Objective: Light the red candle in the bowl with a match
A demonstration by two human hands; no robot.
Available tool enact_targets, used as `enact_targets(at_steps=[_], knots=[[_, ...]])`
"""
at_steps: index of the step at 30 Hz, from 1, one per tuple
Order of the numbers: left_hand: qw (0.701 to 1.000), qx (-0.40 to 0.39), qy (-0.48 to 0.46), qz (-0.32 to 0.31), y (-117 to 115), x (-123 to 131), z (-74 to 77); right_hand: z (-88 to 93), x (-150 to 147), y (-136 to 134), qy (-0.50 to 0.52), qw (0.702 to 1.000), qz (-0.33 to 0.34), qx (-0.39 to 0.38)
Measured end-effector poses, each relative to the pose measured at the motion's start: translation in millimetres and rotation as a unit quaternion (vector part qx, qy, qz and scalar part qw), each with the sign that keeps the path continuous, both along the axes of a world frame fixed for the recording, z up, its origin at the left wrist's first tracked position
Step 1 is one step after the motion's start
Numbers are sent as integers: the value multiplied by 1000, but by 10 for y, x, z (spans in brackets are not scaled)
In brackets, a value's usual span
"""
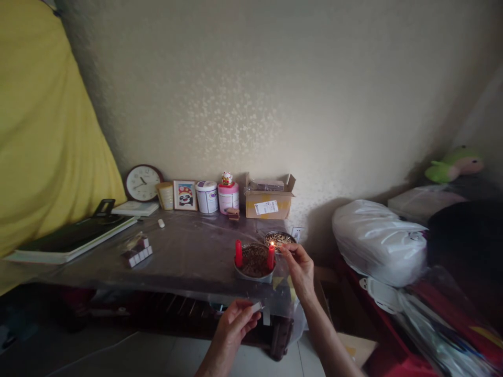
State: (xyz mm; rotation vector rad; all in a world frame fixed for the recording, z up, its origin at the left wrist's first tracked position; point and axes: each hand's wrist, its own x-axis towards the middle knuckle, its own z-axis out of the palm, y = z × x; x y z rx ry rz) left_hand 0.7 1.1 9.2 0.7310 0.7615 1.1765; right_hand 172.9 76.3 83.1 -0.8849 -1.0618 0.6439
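My right hand pinches a thin match between thumb and fingertips, its tip at the top of the right red candle. A small bright flame burns there; whether it sits on the wick or the match I cannot make out. The left red candle stands upright with no flame visible. Both candles are in a round metal bowl filled with dark, grainy material. Lower down, in front of the table edge, my left hand is closed around a small matchbox.
Behind the bowl is a round dish of small sticks. A cardboard box, tins, a picture frame and a clock line the wall. A pack of small boxes lies left. White bags are piled right.
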Motion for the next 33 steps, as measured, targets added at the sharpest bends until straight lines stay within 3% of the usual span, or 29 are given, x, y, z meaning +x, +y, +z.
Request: enact_targets(at_steps=[15,20,25,29,33], knots=[[1000,2,-11,-8,3,-1,-30,48,60,-45,42,999,9,-4],[1000,10,-15,-5,28,-3,-111,262,214,-163,72,997,20,8],[1000,-9,-14,0,38,20,-101,454,514,-304,116,988,97,33],[1000,-12,-5,7,32,22,-78,344,737,-249,-14,999,23,-32],[1000,2,-6,-5,6,12,-75,270,924,-216,-8,999,-25,-28]])
